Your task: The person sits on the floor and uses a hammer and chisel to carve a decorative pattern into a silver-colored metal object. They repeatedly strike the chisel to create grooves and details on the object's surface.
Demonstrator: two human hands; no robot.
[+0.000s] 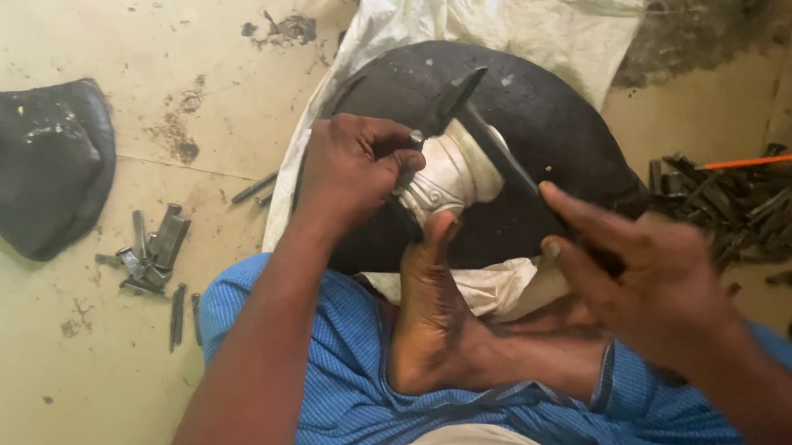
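Person seated on the floor (84, 22), working a pale metal vessel (456, 173) that lies on its side atop a black dome (543, 113), near the dome's middle. Left hand (354, 172) closed around a thin punch (407, 165), fingers curled tight, tip set against the vessel's shoulder just above a band of scroll relief. Right hand (652, 278) grips the handle of a hammer (472, 106), thumb and forefinger stretched along the shaft, other fingers wrapped under; hammer head sits above the punch, near its top end, contact not clear. A bare foot (432, 313) presses its toes against the vessel's lower edge. Dome rests on a white sack (547, 24) spread over the floor. Blue checked cloth (336, 380) covers the lap. Loose dark punches (154, 256) lie scattered left of the knee; a larger heap of tools (735, 206) with an orange stick (759, 160) lies at right. A dark lump (42, 163) sits at far left.
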